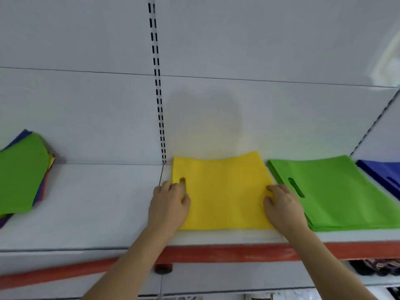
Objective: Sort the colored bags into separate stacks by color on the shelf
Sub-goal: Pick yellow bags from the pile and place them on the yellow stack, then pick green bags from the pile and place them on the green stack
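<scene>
A yellow bag (225, 191) lies flat on the white shelf (97, 204), its handle slot at the left edge. My left hand (170, 204) grips that left edge, with a finger showing through the handle slot. My right hand (281, 206) rests on the bag's right edge, fingers curled onto the fabric. To the right lies a stack of green bags (337, 191), and past it a blue bag (385, 172) at the frame's edge. At far left sits a mixed pile (19, 174) with a green bag on top and blue, yellow and red edges beneath.
The shelf's front edge carries an orange-red strip (216, 252). A slotted upright (158, 83) runs up the white back panel just left of the yellow bag. A lower shelf at bottom right holds dark patterned items (372, 267).
</scene>
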Demonstrator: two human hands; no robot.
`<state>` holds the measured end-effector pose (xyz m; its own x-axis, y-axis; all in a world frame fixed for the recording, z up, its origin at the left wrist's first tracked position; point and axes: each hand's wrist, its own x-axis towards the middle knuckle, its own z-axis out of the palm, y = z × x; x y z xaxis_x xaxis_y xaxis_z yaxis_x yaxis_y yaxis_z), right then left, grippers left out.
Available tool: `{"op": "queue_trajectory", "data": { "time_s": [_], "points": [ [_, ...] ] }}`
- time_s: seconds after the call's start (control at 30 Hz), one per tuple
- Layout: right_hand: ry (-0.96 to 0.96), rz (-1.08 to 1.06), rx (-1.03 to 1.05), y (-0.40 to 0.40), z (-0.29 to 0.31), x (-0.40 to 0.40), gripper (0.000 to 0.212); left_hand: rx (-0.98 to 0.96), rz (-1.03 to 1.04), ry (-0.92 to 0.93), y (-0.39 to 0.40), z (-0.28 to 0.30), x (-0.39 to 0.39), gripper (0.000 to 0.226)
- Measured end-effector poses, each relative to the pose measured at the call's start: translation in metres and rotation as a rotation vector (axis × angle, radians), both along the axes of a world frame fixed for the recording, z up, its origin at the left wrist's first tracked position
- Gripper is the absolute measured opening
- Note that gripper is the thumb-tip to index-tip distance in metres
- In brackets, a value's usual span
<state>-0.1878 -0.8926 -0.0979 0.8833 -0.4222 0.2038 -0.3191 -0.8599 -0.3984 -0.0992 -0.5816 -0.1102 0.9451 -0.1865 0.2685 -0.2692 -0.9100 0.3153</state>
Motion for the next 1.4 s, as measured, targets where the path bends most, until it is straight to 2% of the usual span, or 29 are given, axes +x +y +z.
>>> {"op": "queue_trajectory", "data": {
  "time_s": [0.13,0.2,0.37,0.53,0.73,0.83,1.1,1.4],
  "points": [
    [0.061,0.076,-0.047,-0.007,-0.010,0.001,0.039,0.145,0.071,0.098,-0.010,0.000,-0.006,0.075],
    [0.111,0.109,-0.095,-0.008,-0.011,0.000,0.048,0.197,0.089,0.109,-0.013,0.000,-0.010,0.081],
    [0.190,0.151,-0.201,-0.004,-0.014,0.001,0.065,0.260,0.138,0.104,-0.020,0.006,-0.019,0.076],
    [0.233,0.175,-0.207,0.000,-0.010,-0.002,0.073,0.209,0.127,0.152,-0.021,0.013,-0.021,0.072],
    [0.104,0.240,-0.270,0.018,0.008,0.001,0.074,0.204,0.237,-0.011,-0.009,0.026,-0.040,0.071],
    [0.060,0.323,-0.258,0.053,0.010,0.003,0.073,0.171,0.287,-0.057,0.012,0.024,-0.057,0.069],
    [0.024,0.527,-0.280,0.179,0.013,-0.004,0.070,0.127,0.471,-0.034,0.121,0.034,-0.089,0.067],
    [-0.032,0.600,-0.273,0.359,0.022,-0.014,0.069,0.112,0.490,-0.069,0.285,0.044,-0.130,0.064]
  ]
}}
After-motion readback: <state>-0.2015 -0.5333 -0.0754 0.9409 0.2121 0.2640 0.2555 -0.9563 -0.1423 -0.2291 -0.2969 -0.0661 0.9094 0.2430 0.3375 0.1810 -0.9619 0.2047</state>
